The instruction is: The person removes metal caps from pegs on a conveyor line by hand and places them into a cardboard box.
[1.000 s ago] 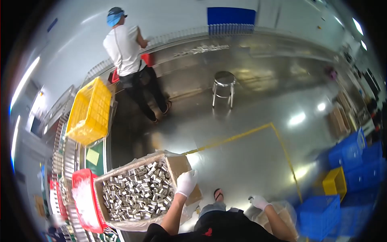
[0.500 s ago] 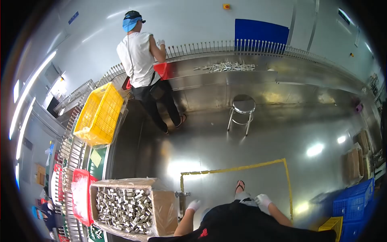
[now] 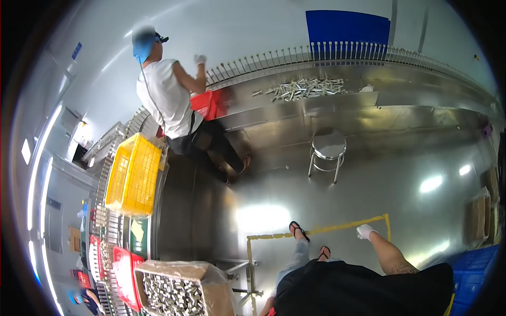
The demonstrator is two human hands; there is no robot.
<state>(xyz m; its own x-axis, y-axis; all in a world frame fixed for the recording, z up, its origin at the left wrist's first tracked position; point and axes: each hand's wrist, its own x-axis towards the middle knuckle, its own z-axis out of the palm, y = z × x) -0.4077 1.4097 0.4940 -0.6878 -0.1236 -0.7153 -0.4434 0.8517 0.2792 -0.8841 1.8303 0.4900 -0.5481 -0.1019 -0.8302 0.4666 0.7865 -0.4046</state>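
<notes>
My right hand (image 3: 364,231), in a white glove, swings out ahead of my body on the right, over the steel floor. Nothing shows in it, and its fingers look loosely open. Of my left arm (image 3: 268,306) only a strip of forearm shows beside my dark top; the hand is mostly hidden, so its fingers cannot be made out. Nearest to that side stands a cardboard box (image 3: 213,284) lined with clear plastic, filled with short metal cylinders (image 3: 171,295). Neither hand visibly touches anything.
A round steel stool (image 3: 329,145) stands ahead. Another person (image 3: 171,100) works at a long steel bench (image 3: 253,113) holding loose metal parts (image 3: 308,88). A yellow crate (image 3: 134,176) and red basket (image 3: 126,276) are left; blue crates (image 3: 476,279) are right. Yellow tape (image 3: 327,228) marks the floor.
I have stepped forward, one foot now reaching the yellow tape. My right hand has swung forward; my left has dropped back largely out of sight. The co-worker's gloved hand is raised.
</notes>
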